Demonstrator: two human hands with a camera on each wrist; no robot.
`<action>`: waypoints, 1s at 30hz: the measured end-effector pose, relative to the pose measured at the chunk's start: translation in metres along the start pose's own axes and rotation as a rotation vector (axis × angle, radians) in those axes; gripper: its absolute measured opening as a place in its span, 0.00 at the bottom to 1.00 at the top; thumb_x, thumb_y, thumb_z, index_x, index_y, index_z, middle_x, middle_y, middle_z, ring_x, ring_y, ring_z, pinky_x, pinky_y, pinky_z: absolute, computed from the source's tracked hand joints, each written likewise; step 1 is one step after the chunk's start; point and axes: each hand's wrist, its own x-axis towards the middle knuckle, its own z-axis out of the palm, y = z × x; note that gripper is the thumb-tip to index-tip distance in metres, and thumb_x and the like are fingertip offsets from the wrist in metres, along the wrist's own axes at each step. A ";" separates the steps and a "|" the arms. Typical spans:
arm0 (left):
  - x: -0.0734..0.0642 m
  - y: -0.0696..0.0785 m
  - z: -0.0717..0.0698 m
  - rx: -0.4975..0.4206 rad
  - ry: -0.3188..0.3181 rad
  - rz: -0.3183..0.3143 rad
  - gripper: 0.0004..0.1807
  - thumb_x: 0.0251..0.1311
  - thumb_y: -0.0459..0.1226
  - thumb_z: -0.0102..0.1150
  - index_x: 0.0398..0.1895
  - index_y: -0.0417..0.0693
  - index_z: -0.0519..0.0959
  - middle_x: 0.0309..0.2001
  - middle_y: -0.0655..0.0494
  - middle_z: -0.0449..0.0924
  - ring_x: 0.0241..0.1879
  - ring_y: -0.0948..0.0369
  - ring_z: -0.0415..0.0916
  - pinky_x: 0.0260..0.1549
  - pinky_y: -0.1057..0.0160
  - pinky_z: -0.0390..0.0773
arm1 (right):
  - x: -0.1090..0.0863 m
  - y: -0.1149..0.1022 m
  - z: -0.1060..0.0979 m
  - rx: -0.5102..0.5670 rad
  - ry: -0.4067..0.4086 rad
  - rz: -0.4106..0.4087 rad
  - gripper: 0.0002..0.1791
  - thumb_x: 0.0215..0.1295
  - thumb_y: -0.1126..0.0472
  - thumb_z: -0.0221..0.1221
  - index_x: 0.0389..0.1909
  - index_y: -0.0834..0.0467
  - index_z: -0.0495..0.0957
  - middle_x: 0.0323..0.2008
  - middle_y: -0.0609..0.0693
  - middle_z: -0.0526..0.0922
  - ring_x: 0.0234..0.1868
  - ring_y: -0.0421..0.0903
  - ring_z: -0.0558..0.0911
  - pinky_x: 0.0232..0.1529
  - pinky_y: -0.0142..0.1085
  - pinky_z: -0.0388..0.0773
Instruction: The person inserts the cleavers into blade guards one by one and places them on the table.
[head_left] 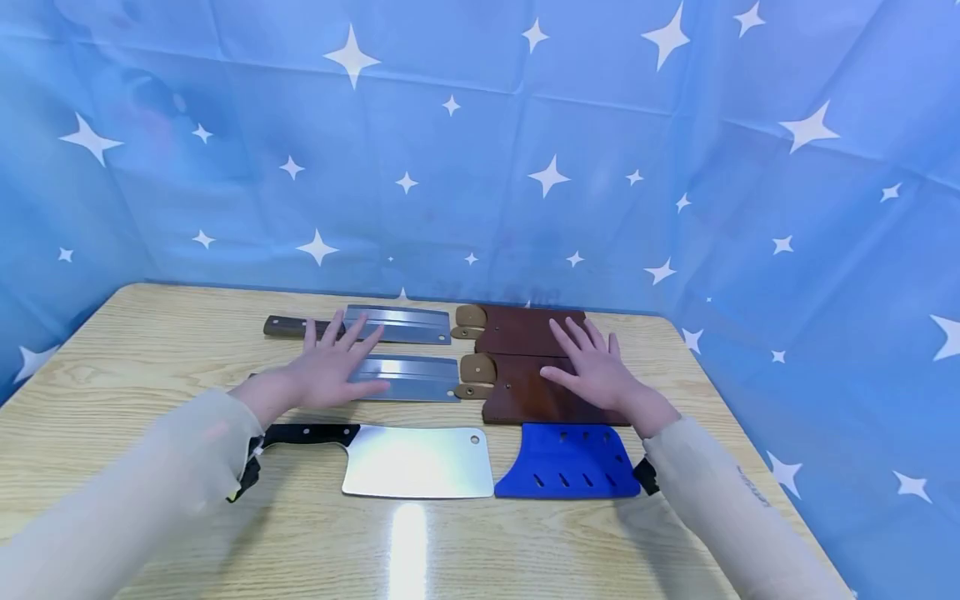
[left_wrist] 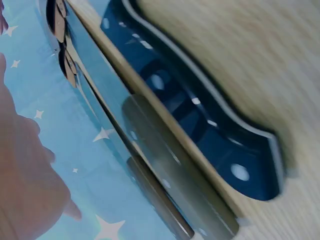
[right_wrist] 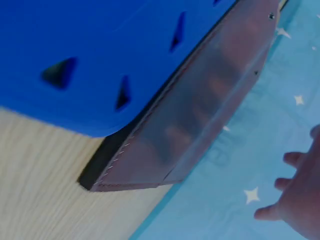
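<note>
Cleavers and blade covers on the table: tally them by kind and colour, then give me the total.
Brown-handled cleavers: 2
Black-handled cleaver: 1
Brown blade covers: 2
Blue blade cover: 1
Total: 6

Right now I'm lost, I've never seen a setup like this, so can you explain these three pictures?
There's no machine here, just a person's two bare hands. The wide picture comes from a camera worn on the head; the close ones come from cameras on the left and right wrists. On the table lie two brownish-handled cleavers and, nearer the person, a black-handled cleaver. To their right are two brown sheaths and a blue cover with slots. In the wide view, the left hand spreads over the brownish-handled cleavers, the right hand over the brown sheaths. Neither holds anything.
</note>
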 end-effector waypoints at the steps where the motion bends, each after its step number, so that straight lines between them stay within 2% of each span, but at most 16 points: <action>1: -0.002 -0.001 0.000 0.000 0.001 0.006 0.47 0.61 0.65 0.42 0.74 0.49 0.44 0.75 0.41 0.33 0.71 0.37 0.23 0.58 0.28 0.23 | -0.002 0.002 0.000 0.000 -0.001 -0.003 0.45 0.65 0.35 0.47 0.74 0.53 0.41 0.73 0.62 0.44 0.72 0.66 0.38 0.63 0.68 0.31; 11: -0.031 -0.010 -0.001 -0.029 0.001 0.029 0.47 0.59 0.63 0.46 0.74 0.50 0.47 0.75 0.42 0.38 0.71 0.36 0.27 0.58 0.29 0.23 | -0.030 0.012 0.002 -0.022 0.001 -0.079 0.46 0.62 0.39 0.53 0.74 0.53 0.44 0.73 0.61 0.45 0.72 0.66 0.41 0.61 0.70 0.34; 16: -0.046 -0.017 0.003 -0.024 0.007 0.026 0.47 0.58 0.62 0.49 0.74 0.50 0.49 0.74 0.42 0.41 0.70 0.34 0.30 0.59 0.28 0.25 | -0.046 0.015 0.005 -0.025 -0.013 -0.116 0.47 0.60 0.42 0.58 0.74 0.52 0.45 0.73 0.61 0.46 0.72 0.66 0.43 0.61 0.70 0.34; 24: -0.067 -0.028 0.013 -0.038 0.004 0.019 0.49 0.55 0.63 0.52 0.75 0.56 0.45 0.74 0.42 0.45 0.70 0.33 0.34 0.58 0.27 0.29 | -0.067 0.022 0.014 -0.043 -0.013 -0.247 0.61 0.43 0.37 0.67 0.74 0.53 0.45 0.72 0.62 0.50 0.70 0.67 0.49 0.59 0.71 0.43; 27: -0.072 -0.031 0.016 -0.036 0.019 0.029 0.49 0.55 0.64 0.52 0.75 0.57 0.46 0.73 0.42 0.47 0.70 0.33 0.34 0.57 0.26 0.32 | -0.073 0.023 0.019 -0.036 -0.020 -0.276 0.63 0.40 0.35 0.68 0.74 0.53 0.45 0.71 0.63 0.52 0.69 0.67 0.51 0.59 0.70 0.46; 30: -0.076 -0.032 0.019 -0.029 0.032 0.038 0.48 0.54 0.64 0.53 0.74 0.54 0.49 0.73 0.42 0.49 0.70 0.34 0.35 0.57 0.26 0.33 | -0.080 0.023 0.025 -0.038 -0.027 -0.291 0.64 0.39 0.33 0.67 0.74 0.54 0.46 0.70 0.63 0.53 0.68 0.66 0.53 0.58 0.69 0.50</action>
